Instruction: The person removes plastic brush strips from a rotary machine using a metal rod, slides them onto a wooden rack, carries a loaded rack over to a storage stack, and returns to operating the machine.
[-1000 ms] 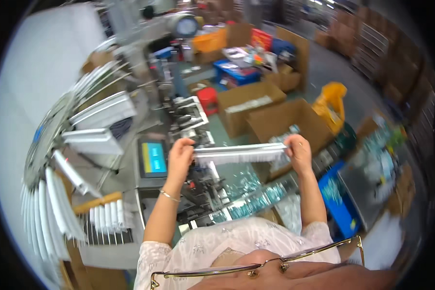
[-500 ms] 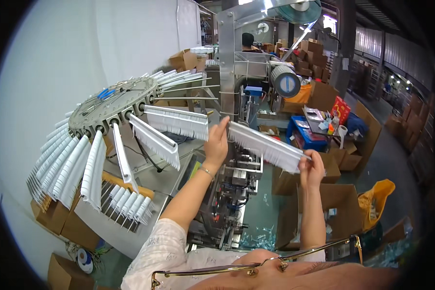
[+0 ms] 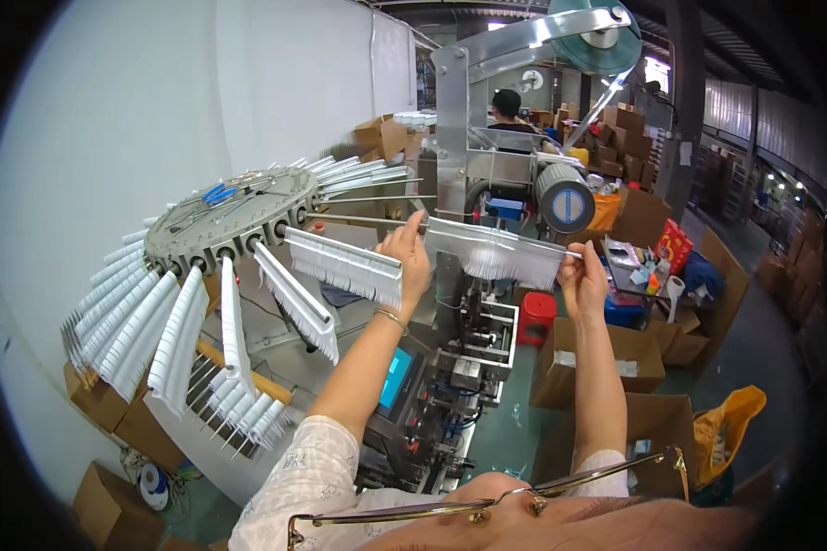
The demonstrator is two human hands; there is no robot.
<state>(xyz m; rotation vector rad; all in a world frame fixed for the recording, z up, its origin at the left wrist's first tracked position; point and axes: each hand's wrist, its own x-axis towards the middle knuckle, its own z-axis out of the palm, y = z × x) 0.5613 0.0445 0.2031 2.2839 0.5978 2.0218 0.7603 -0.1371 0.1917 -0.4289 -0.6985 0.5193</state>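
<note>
A bundle of thin white fringed strips (image 3: 501,253) hangs in front of me, threaded along its top edge on a thin rod. My right hand (image 3: 583,280) pinches the right end of that rod. At the bundle's left end my left hand (image 3: 406,262) closes its fingertips around the tip of a bare metal rod (image 3: 363,219). This bare rod sticks out from a round metal wheel (image 3: 239,225) on the left. Bundle and bare rod are nearly in line; whether they touch is hidden by my fingers. Similar white bundles (image 3: 345,264) hang from the wheel's other rods.
Below my hands stands a metal machine (image 3: 464,367) with a small screen (image 3: 395,378). A motor (image 3: 565,197) and a film roll (image 3: 597,37) sit above. Open cardboard boxes (image 3: 606,363), a red stool (image 3: 536,317) and a yellow bag (image 3: 728,432) are at right. A person (image 3: 507,106) is farther back.
The right end of the bundle has risen, so it hangs closer to level. Its left end has come into line with the bare rod at my left fingertips. The whole view has shifted.
</note>
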